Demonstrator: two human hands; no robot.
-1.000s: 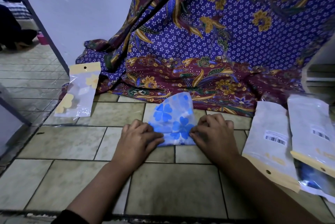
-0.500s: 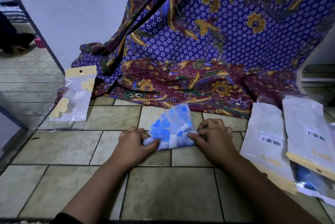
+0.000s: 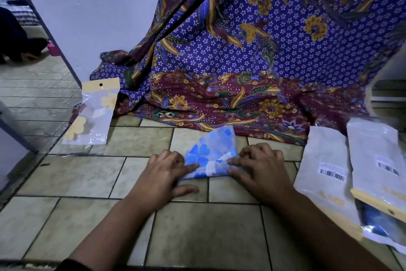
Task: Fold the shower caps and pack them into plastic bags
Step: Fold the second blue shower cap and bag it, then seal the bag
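A translucent shower cap (image 3: 211, 154) with blue flower prints lies partly folded on the tiled floor, its far corner lifted. My left hand (image 3: 162, 174) presses its fingertips on the cap's left side, the thumb spread out on the tile below it. My right hand (image 3: 261, 169) pinches the cap's right corner between curled index finger and thumb. A plastic bag with a yellow header (image 3: 94, 112), holding a yellow-flowered cap, lies at the left. Flat plastic bags with barcodes (image 3: 327, 169) lie at the right.
A purple and maroon batik cloth (image 3: 241, 62) hangs down and spreads over the floor behind the cap. A white wall (image 3: 87, 7) stands at the back left. More stacked bags (image 3: 377, 161) reach the right edge. Bare tiles (image 3: 197, 226) stretch toward me.
The cap's near edge has been folded up, so the cap looks shorter and more compact. Both hands stayed at its two sides, and the left thumb has spread onto the tile.
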